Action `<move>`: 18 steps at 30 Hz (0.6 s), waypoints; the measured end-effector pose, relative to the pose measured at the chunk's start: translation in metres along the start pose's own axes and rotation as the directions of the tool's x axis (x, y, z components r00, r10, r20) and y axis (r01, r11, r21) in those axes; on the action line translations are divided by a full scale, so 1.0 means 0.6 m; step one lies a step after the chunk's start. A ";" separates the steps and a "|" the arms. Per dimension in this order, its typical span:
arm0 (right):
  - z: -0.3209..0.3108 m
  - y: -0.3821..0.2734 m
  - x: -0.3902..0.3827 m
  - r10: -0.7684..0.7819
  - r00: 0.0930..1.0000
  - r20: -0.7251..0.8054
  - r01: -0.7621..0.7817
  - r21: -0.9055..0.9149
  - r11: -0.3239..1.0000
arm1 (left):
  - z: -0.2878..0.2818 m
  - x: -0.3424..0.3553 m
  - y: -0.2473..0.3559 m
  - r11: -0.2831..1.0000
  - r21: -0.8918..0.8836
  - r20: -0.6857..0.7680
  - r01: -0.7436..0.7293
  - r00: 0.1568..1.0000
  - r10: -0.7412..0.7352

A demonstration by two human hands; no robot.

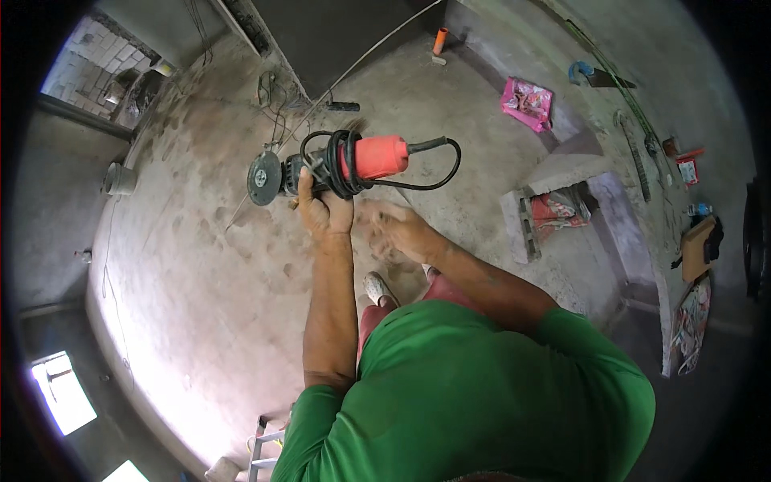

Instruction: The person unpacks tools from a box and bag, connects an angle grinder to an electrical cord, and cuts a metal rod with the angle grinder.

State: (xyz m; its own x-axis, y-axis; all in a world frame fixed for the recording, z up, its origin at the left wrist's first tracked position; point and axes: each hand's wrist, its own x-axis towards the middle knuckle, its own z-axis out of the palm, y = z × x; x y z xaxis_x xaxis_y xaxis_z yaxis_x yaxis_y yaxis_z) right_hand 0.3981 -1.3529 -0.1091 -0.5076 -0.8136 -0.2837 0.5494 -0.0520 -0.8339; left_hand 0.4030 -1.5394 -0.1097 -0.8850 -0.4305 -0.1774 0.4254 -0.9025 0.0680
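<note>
My left hand [325,210] is closed around an angle grinder [377,157] with a red body, held up in front of me. Its round dark disc [264,178] points to the left. A black power cord [341,165] is wound in several loops about the grinder's middle, and one loop arcs out past the rear end. Below the red body, apart from it, my right hand [401,231] is smeared by motion, so its fingers cannot be made out.
A dusty concrete floor [193,265] spreads around me. On the right are a concrete block structure [522,229], a pink bag [528,104] and a handsaw [606,78]. A bucket [120,179] stands at the left wall, a ladder [261,450] near the lower edge. Loose wires [277,104] lie ahead.
</note>
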 end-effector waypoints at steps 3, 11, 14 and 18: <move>0.017 -0.020 0.035 0.015 0.999 -0.032 -0.007 0.250 0.968 | -0.002 -0.015 -0.006 0.994 0.097 0.010 -0.048 0.999 0.047; 0.001 0.066 0.085 -0.089 0.994 -0.069 0.111 0.456 0.883 | -0.009 -0.037 0.008 0.982 0.190 0.016 0.008 1.000 -0.012; -0.070 0.103 0.095 -0.151 0.987 0.048 0.100 0.549 0.830 | -0.003 -0.045 0.006 0.995 0.083 0.029 0.047 0.998 -0.050; -0.090 0.075 0.100 -0.224 0.959 0.175 0.144 0.380 0.914 | -0.017 -0.051 0.025 0.988 0.065 0.067 0.138 0.988 -0.142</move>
State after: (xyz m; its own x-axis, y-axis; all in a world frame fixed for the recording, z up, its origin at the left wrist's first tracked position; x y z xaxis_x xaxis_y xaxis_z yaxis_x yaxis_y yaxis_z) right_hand 0.3568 -1.3726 -0.1894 -0.4939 -0.8695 -0.0022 0.6809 -0.3852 -0.6228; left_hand 0.4383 -1.5394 -0.1134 -0.9472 -0.2978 -0.1186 0.2861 -0.9523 0.1065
